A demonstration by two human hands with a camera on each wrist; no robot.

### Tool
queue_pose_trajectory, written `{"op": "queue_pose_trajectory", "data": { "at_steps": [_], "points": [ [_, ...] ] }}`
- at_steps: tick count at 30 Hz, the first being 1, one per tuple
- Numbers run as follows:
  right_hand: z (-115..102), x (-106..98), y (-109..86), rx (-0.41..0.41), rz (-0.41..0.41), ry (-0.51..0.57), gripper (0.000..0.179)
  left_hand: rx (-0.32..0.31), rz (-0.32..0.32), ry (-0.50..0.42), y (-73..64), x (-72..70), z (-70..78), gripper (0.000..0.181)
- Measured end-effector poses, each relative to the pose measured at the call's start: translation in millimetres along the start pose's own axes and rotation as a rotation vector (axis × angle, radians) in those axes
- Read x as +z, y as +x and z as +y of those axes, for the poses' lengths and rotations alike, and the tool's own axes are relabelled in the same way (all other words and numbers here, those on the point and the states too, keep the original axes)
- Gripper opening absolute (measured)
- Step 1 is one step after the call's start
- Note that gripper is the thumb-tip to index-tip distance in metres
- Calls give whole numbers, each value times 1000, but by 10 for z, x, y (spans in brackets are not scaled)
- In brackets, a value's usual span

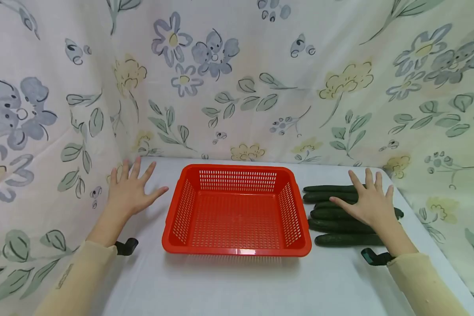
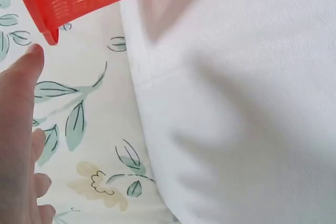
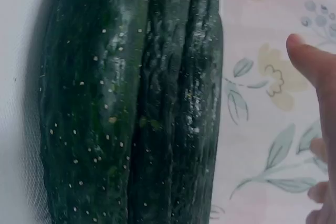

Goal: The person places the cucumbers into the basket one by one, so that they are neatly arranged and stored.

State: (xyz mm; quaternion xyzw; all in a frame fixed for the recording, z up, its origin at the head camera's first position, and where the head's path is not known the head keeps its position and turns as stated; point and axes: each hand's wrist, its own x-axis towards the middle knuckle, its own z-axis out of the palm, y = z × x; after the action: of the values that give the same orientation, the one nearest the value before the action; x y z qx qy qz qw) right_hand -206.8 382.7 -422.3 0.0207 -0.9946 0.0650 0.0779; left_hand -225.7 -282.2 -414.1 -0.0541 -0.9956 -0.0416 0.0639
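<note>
A red plastic basket with slotted walls stands in the middle of the table, with nothing in it. To its right lie several dark green cucumbers, side by side and roughly parallel. My right hand is spread above the cucumbers and hides part of them; it holds nothing. In the right wrist view, the cucumbers look large, with the thumb apart from them. Left of the basket, my left hand hovers with fingers spread and nothing in it. The left wrist view shows its thumb near a basket corner.
A white cloth-like surface covers the table. Behind it and along both sides hangs a floral curtain. Dark wrist-camera mounts jut inward from both sleeves.
</note>
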Motion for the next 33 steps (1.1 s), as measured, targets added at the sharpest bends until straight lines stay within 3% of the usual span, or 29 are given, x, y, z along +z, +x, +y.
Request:
{"op": "queue_pose_trajectory", "data": {
  "at_steps": [6,11,16,23,33],
  "points": [
    [113,-77,-135,-34,68,120,116,-25,61,-150,-144,-89,84,94],
    [304,-128,-401,0,143,275,108,-67,93,-334,-464,-155,237,87],
    [551,-80,-676,2,216,356,98,-71,139,-470,-777,-85,359,81],
    [777,95,-973,-102,372,456,89,-39,196,-566,-1071,30,586,78],
    [941,223,-1305,-7,375,551,66,-25,126,-604,-1230,212,871,92]
  ]
}}
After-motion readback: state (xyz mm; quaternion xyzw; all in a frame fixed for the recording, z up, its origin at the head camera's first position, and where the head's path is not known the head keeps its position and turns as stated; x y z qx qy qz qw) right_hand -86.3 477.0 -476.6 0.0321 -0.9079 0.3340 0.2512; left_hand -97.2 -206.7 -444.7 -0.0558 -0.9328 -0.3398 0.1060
